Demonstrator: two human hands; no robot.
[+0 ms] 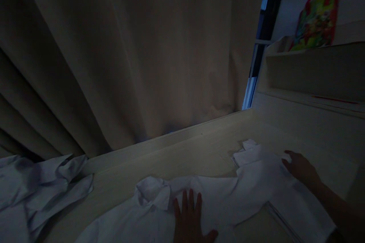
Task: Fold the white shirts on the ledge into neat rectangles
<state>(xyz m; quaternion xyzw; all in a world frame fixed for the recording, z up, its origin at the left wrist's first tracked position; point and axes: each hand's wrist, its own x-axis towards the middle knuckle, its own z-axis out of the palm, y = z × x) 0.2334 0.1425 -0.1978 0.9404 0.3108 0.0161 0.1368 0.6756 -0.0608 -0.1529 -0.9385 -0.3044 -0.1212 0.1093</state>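
A white collared shirt lies spread on a pale wooden table in dim light. My left hand rests flat on the shirt just right of its collar, fingers together and extended. My right hand presses on the shirt's far right part, near a folded sleeve end; its fingers point left and seem to pinch the cloth edge, though the gloom hides the grip.
A crumpled white garment lies at the table's left end. A beige curtain hangs behind the table. Pale shelves stand at the right with a colourful bag on top.
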